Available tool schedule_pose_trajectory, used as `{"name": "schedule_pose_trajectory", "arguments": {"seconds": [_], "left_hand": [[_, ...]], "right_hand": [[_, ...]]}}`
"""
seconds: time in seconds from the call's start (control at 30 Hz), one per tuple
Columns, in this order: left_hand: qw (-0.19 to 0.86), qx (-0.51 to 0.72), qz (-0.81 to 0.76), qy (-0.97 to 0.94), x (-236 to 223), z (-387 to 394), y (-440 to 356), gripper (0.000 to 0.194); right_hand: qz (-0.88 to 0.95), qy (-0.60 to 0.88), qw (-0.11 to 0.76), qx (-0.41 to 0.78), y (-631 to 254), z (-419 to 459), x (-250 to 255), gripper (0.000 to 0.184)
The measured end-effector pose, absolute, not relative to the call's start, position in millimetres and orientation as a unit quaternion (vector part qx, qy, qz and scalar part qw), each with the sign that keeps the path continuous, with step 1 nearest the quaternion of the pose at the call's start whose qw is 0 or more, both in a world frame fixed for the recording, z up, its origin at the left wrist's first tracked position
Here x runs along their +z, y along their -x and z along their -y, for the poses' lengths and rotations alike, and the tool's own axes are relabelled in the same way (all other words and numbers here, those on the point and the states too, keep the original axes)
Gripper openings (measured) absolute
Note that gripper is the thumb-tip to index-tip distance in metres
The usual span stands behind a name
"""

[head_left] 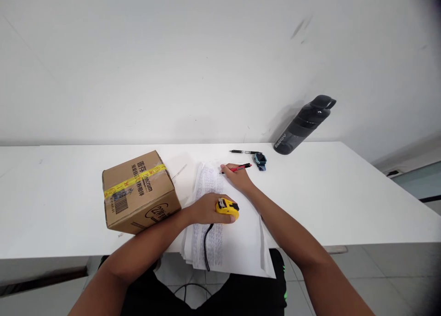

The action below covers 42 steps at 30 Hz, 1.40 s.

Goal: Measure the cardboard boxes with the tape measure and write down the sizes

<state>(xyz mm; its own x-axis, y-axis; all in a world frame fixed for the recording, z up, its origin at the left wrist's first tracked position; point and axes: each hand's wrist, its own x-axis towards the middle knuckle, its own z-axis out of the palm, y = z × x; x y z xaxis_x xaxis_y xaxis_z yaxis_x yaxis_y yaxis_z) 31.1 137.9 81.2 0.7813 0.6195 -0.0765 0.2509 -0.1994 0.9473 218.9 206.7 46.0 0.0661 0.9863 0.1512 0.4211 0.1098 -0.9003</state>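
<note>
My left hand is wrapped around a yellow tape measure and rests on a stack of paper. From the tape measure a black wrist strap trails down over the sheets. In my right hand is a red pen, its point near the top of the uppermost sheet. Dense handwriting fills the left columns of that page, while its right part is blank. The stack's lower end hangs over the table's front edge.
A taped cardboard box stands left, against my left forearm. Beyond the paper lie a black pen and a wristwatch. A dark water bottle stands at the back right by the wall. The white table extends both ways.
</note>
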Motion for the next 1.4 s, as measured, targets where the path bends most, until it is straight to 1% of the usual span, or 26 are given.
{"name": "schedule_pose_trajectory", "arguments": {"seconds": [0.13,0.3,0.7,0.87,1.07,1.17,1.2,1.23,1.3,1.33,1.4], "left_hand": [[0.564,0.165,-0.288,-0.756,79,-138,-32,0.045],[0.556,0.170,-0.285,-0.762,79,-138,-32,0.046],[0.556,0.167,-0.288,-0.761,79,-138,-32,0.046],[0.553,0.166,-0.286,-0.765,79,-138,-32,0.046],[0.546,0.176,-0.287,-0.767,80,-139,-28,0.047],[0.550,0.183,-0.302,-0.757,77,-127,-30,0.047],[0.550,0.175,-0.311,-0.755,75,-124,-31,0.048],[0.548,0.169,-0.315,-0.756,72,-122,-32,0.049],[0.524,0.172,-0.352,-0.756,69,-117,-32,0.049],[0.484,0.212,-0.377,-0.760,69,-111,-30,0.050],[0.382,0.312,-0.397,-0.774,73,-92,-24,0.055]], "right_hand": [[0.593,0.590,0.452,0.310,-220,-207,45,0.039],[0.600,0.589,0.440,0.315,-221,-207,45,0.038],[0.588,0.599,0.456,0.295,-219,-204,49,0.038],[0.590,0.607,0.441,0.297,-222,-206,48,0.038],[0.600,0.619,0.429,0.271,-216,-205,50,0.040],[0.627,0.602,0.428,0.247,-215,-188,47,0.046],[0.633,0.604,0.430,0.223,-218,-185,44,0.045],[0.644,0.618,0.425,0.152,-222,-186,40,0.044],[0.662,0.626,0.408,0.050,-228,-191,35,0.044],[0.687,0.627,0.364,0.044,-228,-192,35,0.045],[0.726,0.616,0.294,0.084,-225,-182,42,0.046]]}}
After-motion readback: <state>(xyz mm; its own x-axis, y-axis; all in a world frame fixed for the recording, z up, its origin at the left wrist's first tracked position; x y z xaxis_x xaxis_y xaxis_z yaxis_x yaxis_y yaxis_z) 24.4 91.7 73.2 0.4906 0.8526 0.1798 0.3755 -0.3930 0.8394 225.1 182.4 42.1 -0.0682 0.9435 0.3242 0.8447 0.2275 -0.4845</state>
